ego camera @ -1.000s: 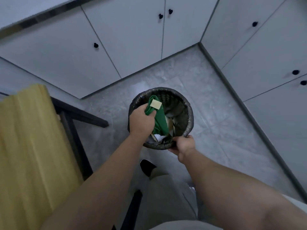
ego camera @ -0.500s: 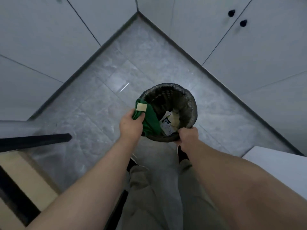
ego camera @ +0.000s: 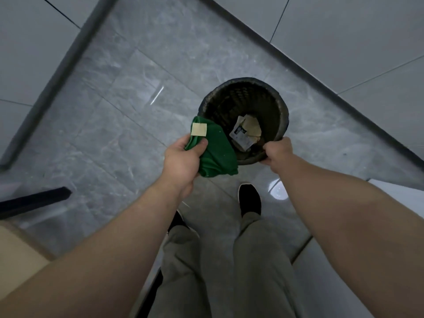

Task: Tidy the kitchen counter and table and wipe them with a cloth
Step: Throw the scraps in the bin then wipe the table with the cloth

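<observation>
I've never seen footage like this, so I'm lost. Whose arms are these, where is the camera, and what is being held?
There is no machine here. A person wears a camera on their head, and it looks down over their own arms at a grey tiled floor. The left hand grips a green cloth with a pale tag, at the left edge of a dark woven bin. The right hand grips the bin's near rim. Inside the bin lie crumpled wrappers.
</observation>
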### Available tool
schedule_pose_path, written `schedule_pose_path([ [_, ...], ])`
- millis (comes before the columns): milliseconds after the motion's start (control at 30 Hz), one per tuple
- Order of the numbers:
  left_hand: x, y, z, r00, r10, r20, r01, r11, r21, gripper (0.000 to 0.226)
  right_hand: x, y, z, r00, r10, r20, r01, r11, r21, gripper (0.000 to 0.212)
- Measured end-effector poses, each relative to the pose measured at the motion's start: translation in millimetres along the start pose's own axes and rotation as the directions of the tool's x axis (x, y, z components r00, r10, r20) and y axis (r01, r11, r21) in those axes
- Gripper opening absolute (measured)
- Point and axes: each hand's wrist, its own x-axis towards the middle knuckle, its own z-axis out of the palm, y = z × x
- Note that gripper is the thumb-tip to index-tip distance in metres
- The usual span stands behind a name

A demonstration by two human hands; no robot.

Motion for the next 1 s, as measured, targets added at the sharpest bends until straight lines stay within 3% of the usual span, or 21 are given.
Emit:
schedule_pose_path([
  [133,12.1,-3.6,3.9,0.999,-0.044,0.016,0.046,0.994,-0.103,0.026,26.6,2.7,-10.8,0.999,0.042,-0.017,-0.042,0.999,-0.024,0.033],
  [267,16.5,-0.3,-0.5,0.998,-0.066,-0.003,0.066,0.991,-0.119,0.028,61.8,16.2,-14.1,0.995,0.029,-0.093,-0.042,0.99,-0.135,0.048],
  [567,-29.9,46.9,-15.1,0.998,-0.043,-0.05,0.035,0.987,-0.159,0.02,-66.2,-16.9,-19.0,0.994,0.021,-0.104,-0.06,0.92,-0.387,0.052],
  [700,-78.2,77.1,-27.1,0.997,-0.015,-0.078,-0.001,0.98,-0.201,0.023,-154.9,-25.3,-13.7,0.999,-0.022,0.033,0.032,0.933,-0.358,0.049],
  [800,-121.1,97.7,-42.0,0.994,0.007,-0.106,-0.032,0.971,-0.237,0.027,-225.7,-34.8,-7.2,0.979,0.042,0.199,0.008,0.97,-0.245,0.031],
  [900,-158.8,113.4,-57.8,0.989,0.034,-0.146,-0.076,0.954,-0.291,0.029,-294.5,-44.6,-4.5,0.907,0.069,0.415,0.009,0.983,-0.181,0.028],
  [1000,-201.9,121.3,-75.1,0.977,0.06,-0.203,-0.125,0.937,-0.325,0.029,-358.2,-50.7,-8.3,0.787,0.093,0.61,-0.036,0.994,-0.105,0.016],
])
